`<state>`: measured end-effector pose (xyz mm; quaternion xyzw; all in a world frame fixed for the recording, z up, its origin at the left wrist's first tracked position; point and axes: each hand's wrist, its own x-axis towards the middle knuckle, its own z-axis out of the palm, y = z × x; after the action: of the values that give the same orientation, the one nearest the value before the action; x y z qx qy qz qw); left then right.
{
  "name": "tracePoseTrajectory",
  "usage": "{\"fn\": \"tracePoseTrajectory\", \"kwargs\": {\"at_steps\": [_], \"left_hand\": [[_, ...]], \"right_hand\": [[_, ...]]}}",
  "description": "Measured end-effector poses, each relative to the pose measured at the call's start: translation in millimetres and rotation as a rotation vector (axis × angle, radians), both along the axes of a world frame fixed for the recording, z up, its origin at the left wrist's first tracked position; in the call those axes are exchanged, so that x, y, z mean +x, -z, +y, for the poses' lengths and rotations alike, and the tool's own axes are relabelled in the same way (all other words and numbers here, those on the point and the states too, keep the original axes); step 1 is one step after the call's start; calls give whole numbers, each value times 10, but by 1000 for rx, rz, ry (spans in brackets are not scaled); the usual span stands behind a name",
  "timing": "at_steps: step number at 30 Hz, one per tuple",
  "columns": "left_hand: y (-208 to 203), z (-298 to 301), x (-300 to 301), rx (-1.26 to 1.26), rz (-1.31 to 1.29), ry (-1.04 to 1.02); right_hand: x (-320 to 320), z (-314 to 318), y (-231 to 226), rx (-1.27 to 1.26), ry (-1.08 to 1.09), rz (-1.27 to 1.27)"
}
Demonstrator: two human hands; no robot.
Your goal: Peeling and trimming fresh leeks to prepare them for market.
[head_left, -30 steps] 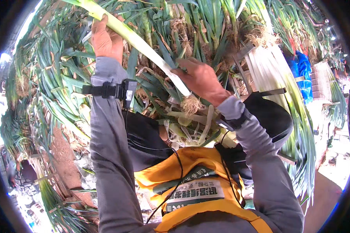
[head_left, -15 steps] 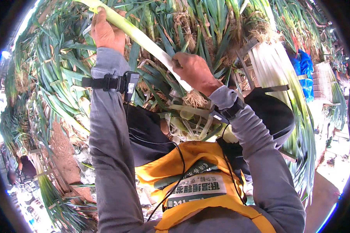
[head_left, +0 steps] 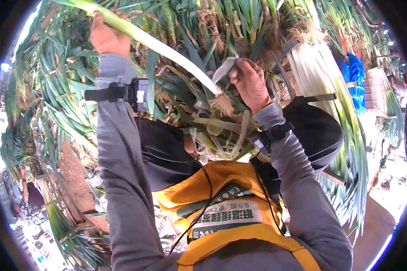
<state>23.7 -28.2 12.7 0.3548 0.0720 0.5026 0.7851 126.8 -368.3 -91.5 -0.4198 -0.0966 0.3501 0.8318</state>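
Observation:
My left hand [head_left: 108, 36] is closed around the upper, pale green part of a long green onion [head_left: 172, 56]. The onion slants down to the right, its white shaft ending in a tuft of roots [head_left: 222, 105]. My right hand [head_left: 251, 86] is apart from the shaft, just right of its lower end. Between the thumb and fingers it pinches a thin pale strip of onion skin [head_left: 224, 70]. More peeled skins [head_left: 217, 137] lie in a tangle below the roots, between my knees.
Heaped green onions [head_left: 63, 90] fill the left and far side. On the right, a bundle of white-stemmed onions [head_left: 314, 65] rests in a metal rack [head_left: 284, 77]. Beyond it hangs blue plastic [head_left: 356, 83]. Another racked bundle [head_left: 61, 223] lies at lower left, near a partly visible person [head_left: 26, 192].
My right hand has come off the shaft and moved right, with a strip of skin now in its fingers. My left hand and the onion have shifted slightly left.

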Motion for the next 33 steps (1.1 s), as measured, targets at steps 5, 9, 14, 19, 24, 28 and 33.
{"fn": "tracePoseTrajectory", "kwargs": {"at_steps": [5,9,14,19,24,28,33], "left_hand": [[14,188,-183,-43,47,-251],[57,328,-178,-51,93,-338],[86,163,-260,-115,131,-370],[68,279,-178,-134,47,-277],[104,334,-156,-72,70,-295],[226,582,-363,-148,74,-265],[224,424,-307,-33,139,-421]], "right_hand": [[-134,-211,-278,-148,-290,-83],[-24,-850,590,-582,-631,-1456],[-336,-571,7,-749,-97,-1285],[-412,276,-240,-642,-45,-1371],[-404,372,-150,-607,-16,-1371],[-440,491,-151,-644,-137,-1408],[-593,322,-103,-493,4,-2179]]}}
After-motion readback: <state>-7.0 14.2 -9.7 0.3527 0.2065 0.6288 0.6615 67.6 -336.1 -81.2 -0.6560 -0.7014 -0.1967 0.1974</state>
